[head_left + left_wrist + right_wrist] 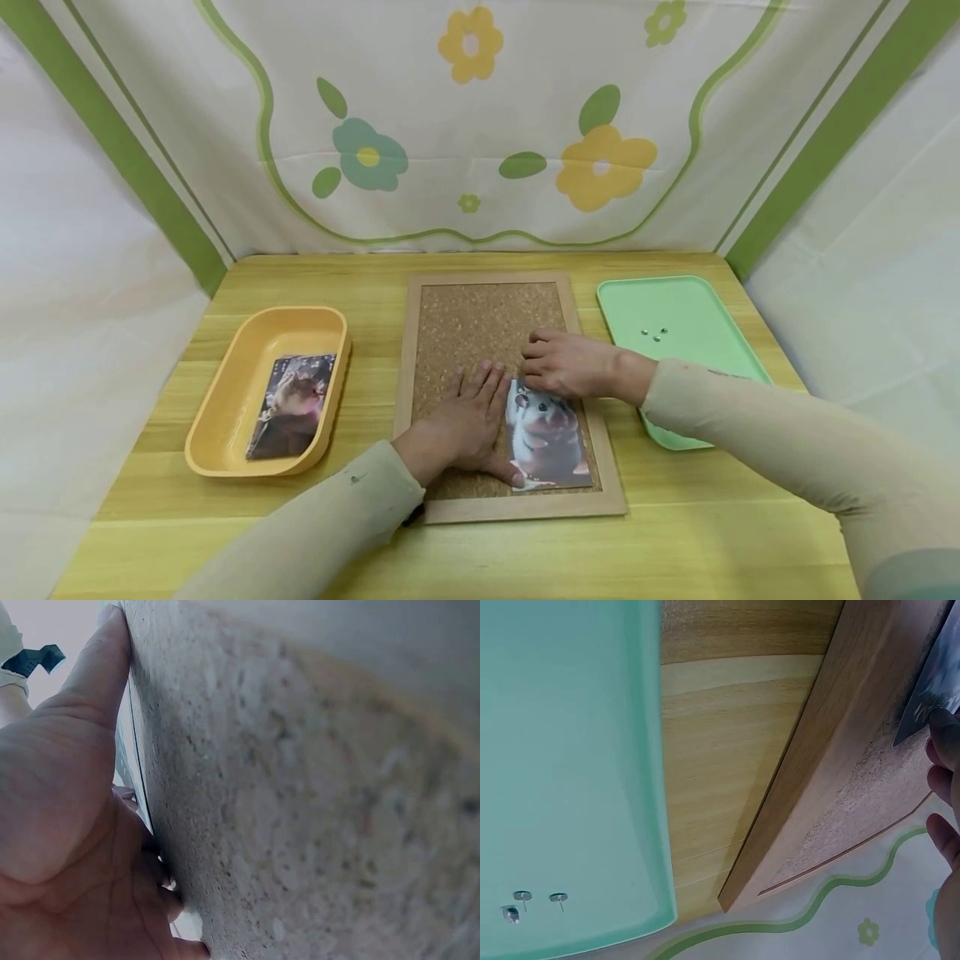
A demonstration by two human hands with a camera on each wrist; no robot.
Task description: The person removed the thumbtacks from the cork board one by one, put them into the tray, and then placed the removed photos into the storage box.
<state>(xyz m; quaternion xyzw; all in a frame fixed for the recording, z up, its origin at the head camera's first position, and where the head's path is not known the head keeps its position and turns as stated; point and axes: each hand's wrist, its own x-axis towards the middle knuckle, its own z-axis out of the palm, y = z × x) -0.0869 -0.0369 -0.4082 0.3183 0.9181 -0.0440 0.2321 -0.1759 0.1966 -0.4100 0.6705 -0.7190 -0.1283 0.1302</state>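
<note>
A photo card of a mouse-like animal (549,437) lies on the lower right of the wood-framed corkboard (487,321). My left hand (461,425) is spread on the cork to the left of it, thumb at the photo's lower left corner. The left wrist view shows the palm and fingers (90,682) along the cork. At the photo's top edge is my right hand (566,364), its fingers bent and the fingertips against the card. The right wrist view shows the fingers (945,739) at the card's corner (926,690); what lies under the fingertips is hidden.
On the left stands a yellow-orange basin (217,417) holding dark photo cards (296,404). The green tray (682,304) on the right carries several small metal thumbtacks (523,895). A flowered cloth (450,108) hangs behind the wooden table (517,558).
</note>
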